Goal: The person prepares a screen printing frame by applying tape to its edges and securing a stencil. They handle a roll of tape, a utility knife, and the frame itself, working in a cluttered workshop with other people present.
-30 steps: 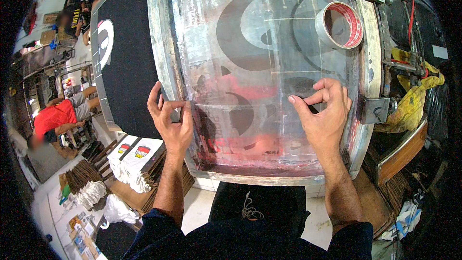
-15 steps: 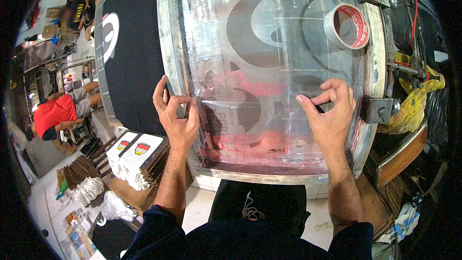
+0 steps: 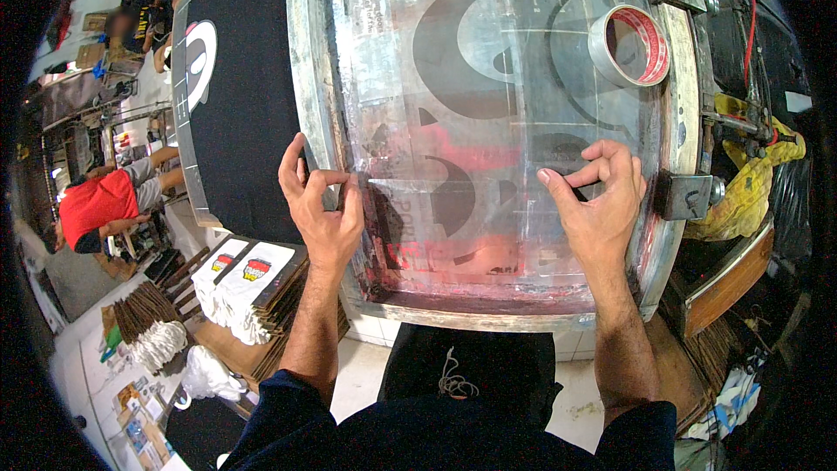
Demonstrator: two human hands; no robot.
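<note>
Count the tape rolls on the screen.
1. The tape roll lies on the screen at its far right corner, beyond the right hand. Others may be hidden off-frame.

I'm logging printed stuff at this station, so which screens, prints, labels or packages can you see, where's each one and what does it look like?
Printing screen: under both hands, metal-framed rectangle, grey shapes, pink-red stains.
Tape roll: on the screen's far right corner, clear ring, red-and-white core.
Black shirt: left of the screen, white round print.
White printed stack: lower left, red-yellow emblems.
</note>
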